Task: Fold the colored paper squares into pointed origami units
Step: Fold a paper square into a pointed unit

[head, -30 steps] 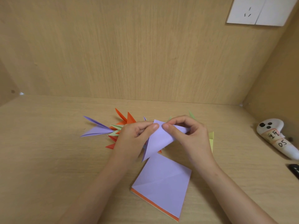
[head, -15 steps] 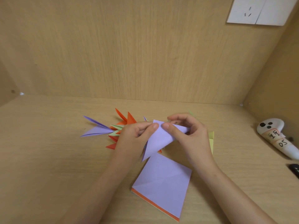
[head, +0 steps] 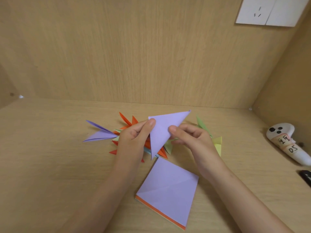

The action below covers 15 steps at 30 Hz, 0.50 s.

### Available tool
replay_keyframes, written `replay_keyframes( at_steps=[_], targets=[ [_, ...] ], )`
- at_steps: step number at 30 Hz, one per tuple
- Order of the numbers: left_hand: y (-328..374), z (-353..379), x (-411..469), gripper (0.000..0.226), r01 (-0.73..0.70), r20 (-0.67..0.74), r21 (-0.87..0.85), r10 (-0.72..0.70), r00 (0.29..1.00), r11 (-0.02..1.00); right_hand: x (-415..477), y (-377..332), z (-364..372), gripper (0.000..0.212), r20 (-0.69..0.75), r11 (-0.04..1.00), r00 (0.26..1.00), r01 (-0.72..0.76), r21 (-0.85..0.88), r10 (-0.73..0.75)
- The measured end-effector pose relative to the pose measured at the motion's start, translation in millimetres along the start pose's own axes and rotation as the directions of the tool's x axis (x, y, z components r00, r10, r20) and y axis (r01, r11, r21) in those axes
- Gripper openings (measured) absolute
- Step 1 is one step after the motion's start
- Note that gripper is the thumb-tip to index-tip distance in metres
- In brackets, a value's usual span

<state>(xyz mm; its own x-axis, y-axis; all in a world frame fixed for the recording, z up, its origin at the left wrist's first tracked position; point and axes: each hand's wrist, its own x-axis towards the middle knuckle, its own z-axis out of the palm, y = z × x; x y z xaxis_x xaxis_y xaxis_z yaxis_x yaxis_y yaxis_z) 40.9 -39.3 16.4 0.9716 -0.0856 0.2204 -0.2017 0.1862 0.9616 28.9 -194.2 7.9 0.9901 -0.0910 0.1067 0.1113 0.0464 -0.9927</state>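
A lilac paper (head: 164, 130), folded into a long pointed shape, is held up above the desk. My left hand (head: 133, 140) pinches its left edge with thumb and fingers. My right hand (head: 191, 138) pinches its right side near the middle. One tip points up to the right, the other down toward the paper stack. A stack of paper squares (head: 168, 190), lilac on top with orange below, lies in front of my hands. Behind them is a pile of finished pointed units: lilac (head: 99, 133), orange (head: 127, 121), green (head: 202, 125) and yellow (head: 218, 143).
The wooden desk (head: 50, 165) is boxed in by a back panel and a right side panel. A white controller (head: 286, 142) with a label lies at the right, and a dark object (head: 306, 177) sits at the right edge. A wall socket (head: 269, 10) is at the upper right.
The lilac piece has unfolded wider and its upper tip now sticks up to the right. My right hand has slid lower and outward; my left hand keeps its pinch.
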Motion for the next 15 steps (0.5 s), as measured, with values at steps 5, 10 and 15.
replay_keyframes(
  at_steps=[5,10,15],
  targets=[
    [3.2,1.9,-0.9,0.039,0.018,-0.014,-0.010,-0.018,1.000,1.000,-2.1,-0.1,3.4,0.027,0.009,0.999,1.000,-0.015,0.040,0.014],
    [3.2,3.2,-2.0,0.040,0.029,-0.001,-0.024,-0.029,1.000,0.999,-1.9,1.1,3.4,0.028,-0.036,0.999,0.999,-0.014,0.052,0.016],
    [-0.9,5.2,-2.5,0.036,0.030,-0.016,-0.046,-0.031,0.999,0.998,-2.1,2.2,2.8,0.030,-0.043,0.998,0.999,-0.014,0.065,0.016]
  ],
)
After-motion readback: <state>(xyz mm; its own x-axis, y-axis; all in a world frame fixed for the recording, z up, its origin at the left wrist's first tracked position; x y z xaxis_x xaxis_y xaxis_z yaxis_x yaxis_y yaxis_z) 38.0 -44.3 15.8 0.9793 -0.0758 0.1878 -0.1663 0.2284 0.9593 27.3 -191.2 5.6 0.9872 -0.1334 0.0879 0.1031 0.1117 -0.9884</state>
